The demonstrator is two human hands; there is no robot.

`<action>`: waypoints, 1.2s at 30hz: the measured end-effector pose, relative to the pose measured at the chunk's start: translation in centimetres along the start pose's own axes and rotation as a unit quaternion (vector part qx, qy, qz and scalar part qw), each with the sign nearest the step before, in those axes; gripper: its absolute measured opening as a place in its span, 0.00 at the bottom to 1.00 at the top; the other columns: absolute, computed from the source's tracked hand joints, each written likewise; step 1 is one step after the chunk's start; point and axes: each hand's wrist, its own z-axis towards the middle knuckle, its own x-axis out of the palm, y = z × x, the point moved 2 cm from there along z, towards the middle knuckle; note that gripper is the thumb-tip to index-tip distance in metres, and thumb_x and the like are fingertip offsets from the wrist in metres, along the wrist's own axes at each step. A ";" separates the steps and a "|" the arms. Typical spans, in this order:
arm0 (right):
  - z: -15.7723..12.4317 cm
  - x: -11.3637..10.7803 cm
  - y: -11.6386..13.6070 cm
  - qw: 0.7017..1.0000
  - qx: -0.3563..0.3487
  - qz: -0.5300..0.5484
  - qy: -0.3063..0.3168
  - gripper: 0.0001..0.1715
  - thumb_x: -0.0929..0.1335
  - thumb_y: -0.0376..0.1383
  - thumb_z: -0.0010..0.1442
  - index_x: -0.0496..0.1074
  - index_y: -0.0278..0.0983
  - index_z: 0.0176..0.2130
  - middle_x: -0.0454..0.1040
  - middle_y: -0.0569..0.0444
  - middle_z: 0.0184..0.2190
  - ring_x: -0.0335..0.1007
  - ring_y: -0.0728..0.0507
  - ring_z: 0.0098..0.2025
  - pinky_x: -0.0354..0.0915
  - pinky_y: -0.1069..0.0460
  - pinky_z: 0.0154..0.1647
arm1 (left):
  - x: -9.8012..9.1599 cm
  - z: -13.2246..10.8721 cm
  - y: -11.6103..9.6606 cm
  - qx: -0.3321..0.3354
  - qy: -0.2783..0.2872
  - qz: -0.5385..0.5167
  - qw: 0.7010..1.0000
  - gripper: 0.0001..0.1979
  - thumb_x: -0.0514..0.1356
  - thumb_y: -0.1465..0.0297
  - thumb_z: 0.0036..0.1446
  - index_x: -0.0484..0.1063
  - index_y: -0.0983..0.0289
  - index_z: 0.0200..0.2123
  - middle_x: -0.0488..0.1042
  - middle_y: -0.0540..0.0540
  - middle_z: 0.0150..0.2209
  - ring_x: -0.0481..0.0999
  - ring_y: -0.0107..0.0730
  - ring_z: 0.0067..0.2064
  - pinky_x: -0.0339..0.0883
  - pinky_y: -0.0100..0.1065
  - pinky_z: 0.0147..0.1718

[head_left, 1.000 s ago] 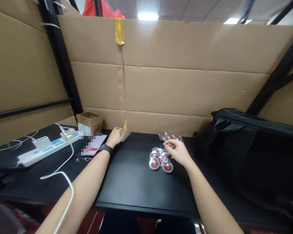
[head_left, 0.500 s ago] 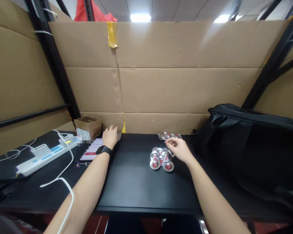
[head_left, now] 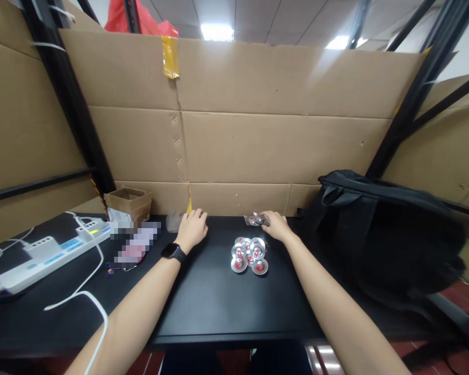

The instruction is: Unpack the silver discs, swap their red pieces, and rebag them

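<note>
A cluster of round silver metal pieces with red marks [head_left: 239,264], like small domed dishes, lies on the black table, some overlapping. Behind it, near the cardboard wall, is a clear plastic packet [head_left: 253,220] of similar silver pieces. My right hand [head_left: 276,226] has its fingers closed at the packet's right end; the fingertips are partly hidden. My left hand [head_left: 193,229], with a black watch on its wrist, is over the back of the table with fingers loosely bent and apart, holding nothing visible. Just left of it stands a small clear plastic item [head_left: 173,223].
An open cardboard box [head_left: 138,203] and a white power strip [head_left: 54,255] with cables are on the left. Beside them lies a blurred-out flat item [head_left: 136,247]. A large black bag [head_left: 379,239] takes up the right side. A cardboard wall [head_left: 234,146] closes the back.
My left hand has moved right, away from the clear plastic item. My right hand has gone from above the cluster back to the packet. The view has turned slightly right.
</note>
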 end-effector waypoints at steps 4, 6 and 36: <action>1.9 0.9 0.0 0.989 0.047 -0.108 0.086 0.32 0.70 0.36 0.54 0.67 0.46 0.59 0.69 0.47 0.59 0.61 0.32 0.60 0.55 0.38 0.54 | 1.5 -0.4 -0.1 0.059 0.100 -0.076 0.990 0.16 0.55 0.69 0.60 0.73 0.60 0.50 0.73 0.60 0.50 0.71 0.45 0.52 0.61 0.42 0.50; 2.6 1.3 0.1 0.985 0.049 -0.130 0.106 0.32 0.69 0.35 0.55 0.66 0.46 0.59 0.70 0.45 0.58 0.61 0.32 0.60 0.53 0.37 0.54 | 1.8 -0.5 -0.1 0.068 0.115 -0.094 0.987 0.16 0.56 0.68 0.60 0.73 0.59 0.51 0.73 0.59 0.52 0.71 0.45 0.52 0.60 0.43 0.51; -2.2 -1.3 11.0 0.869 -0.053 0.491 -0.031 0.23 0.75 0.39 0.49 0.71 0.39 0.45 0.79 0.51 0.39 0.77 0.43 0.39 0.71 0.48 0.43 | -1.2 -0.2 -6.3 -0.044 0.018 -0.636 0.771 0.26 0.67 0.60 0.55 0.65 0.60 0.55 0.74 0.62 0.53 0.78 0.39 0.49 0.73 0.39 0.47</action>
